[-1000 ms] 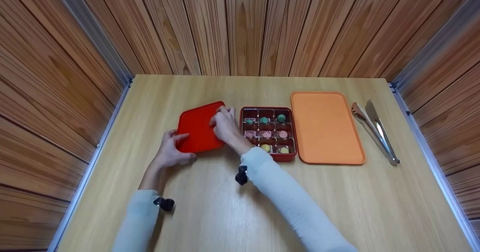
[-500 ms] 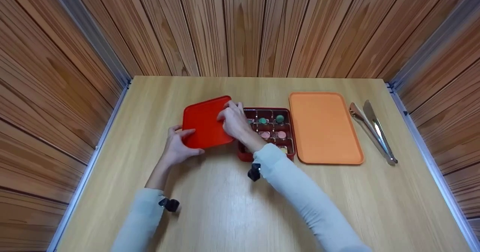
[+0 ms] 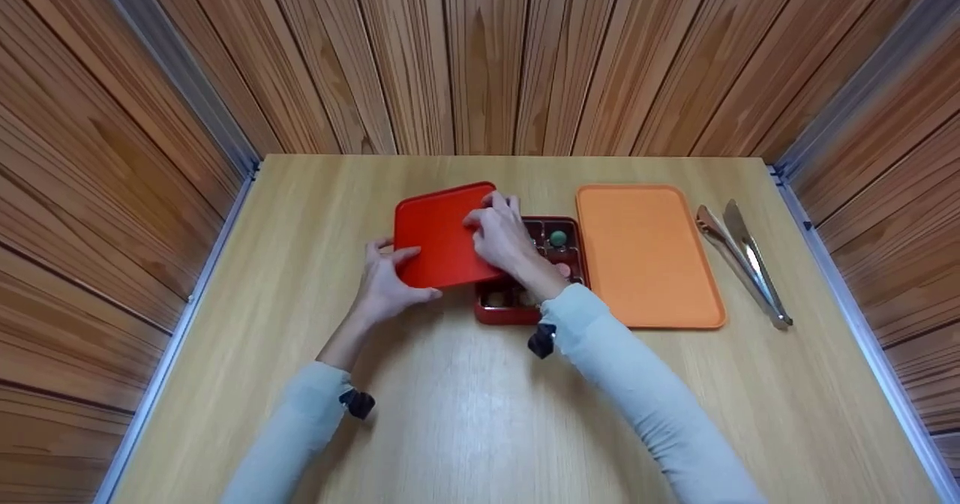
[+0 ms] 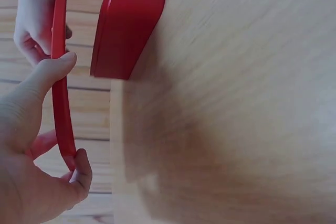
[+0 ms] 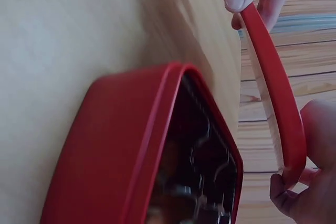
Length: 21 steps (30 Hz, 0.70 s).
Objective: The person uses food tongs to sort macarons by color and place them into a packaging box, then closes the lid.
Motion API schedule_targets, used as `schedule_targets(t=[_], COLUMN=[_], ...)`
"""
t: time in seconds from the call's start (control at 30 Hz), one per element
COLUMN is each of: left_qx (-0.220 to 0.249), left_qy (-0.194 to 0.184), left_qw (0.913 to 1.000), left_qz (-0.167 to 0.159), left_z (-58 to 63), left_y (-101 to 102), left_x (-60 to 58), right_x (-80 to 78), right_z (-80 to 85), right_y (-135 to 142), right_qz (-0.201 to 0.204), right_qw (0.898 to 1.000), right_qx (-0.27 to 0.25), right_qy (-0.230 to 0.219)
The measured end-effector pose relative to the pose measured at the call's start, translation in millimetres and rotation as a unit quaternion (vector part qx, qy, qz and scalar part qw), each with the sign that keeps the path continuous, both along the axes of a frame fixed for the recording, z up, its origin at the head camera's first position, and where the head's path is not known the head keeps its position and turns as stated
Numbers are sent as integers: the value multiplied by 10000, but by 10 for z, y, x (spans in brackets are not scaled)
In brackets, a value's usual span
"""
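Both hands hold a red lid point(image 3: 439, 238) in the air, tilted, its right part over the open red box point(image 3: 499, 316). My left hand point(image 3: 381, 288) grips the lid's left edge, thumb on the near rim, as the left wrist view confirms. My right hand point(image 3: 504, 240) grips the right edge above the box. In the right wrist view the lid point(image 5: 278, 90) is plainly apart from the box point(image 5: 118, 135). Inside the box is a clear divided insert; a green round piece point(image 3: 558, 238) and a pink one point(image 3: 562, 269) show. Lid and right hand hide much of the rest.
Close to the box's right side lies a flat orange tray point(image 3: 652, 256). Farther right are metal tongs point(image 3: 739, 224), jaws pointing to the back. Wood-plank walls stand behind the table point(image 3: 450, 414) and on both sides.
Both hands have carried the lid to the right and toward the back, from beside the box to partly over it. More of the box is covered from view. Box, tray and tongs stay put.
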<state>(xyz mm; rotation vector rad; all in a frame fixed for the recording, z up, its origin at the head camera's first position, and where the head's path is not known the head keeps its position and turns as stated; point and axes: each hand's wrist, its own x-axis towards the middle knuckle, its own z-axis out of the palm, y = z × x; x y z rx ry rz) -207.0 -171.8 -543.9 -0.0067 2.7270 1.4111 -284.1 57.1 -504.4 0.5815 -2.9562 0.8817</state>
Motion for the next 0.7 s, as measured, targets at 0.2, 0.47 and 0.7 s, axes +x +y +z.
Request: schedule_targets(t=[0.2,0.47,0.7], left_qx=[-91,78,117], left_qy=[130,278,401], left_qw=[9998,9991,9985], left_qz=[-119,-320,-357], left_z=[41,114,152], left_y=[185,437,681], left_x=[-45,-123,-156], right_x=[-3,-9,1], right_z=[47,126,117], right_y=[208,502,785], right_qz=[-157,-277,-287], right_qw=[9998,9996,9993], right_qx=[-24,36,-84], right_qy=[-102,105,217])
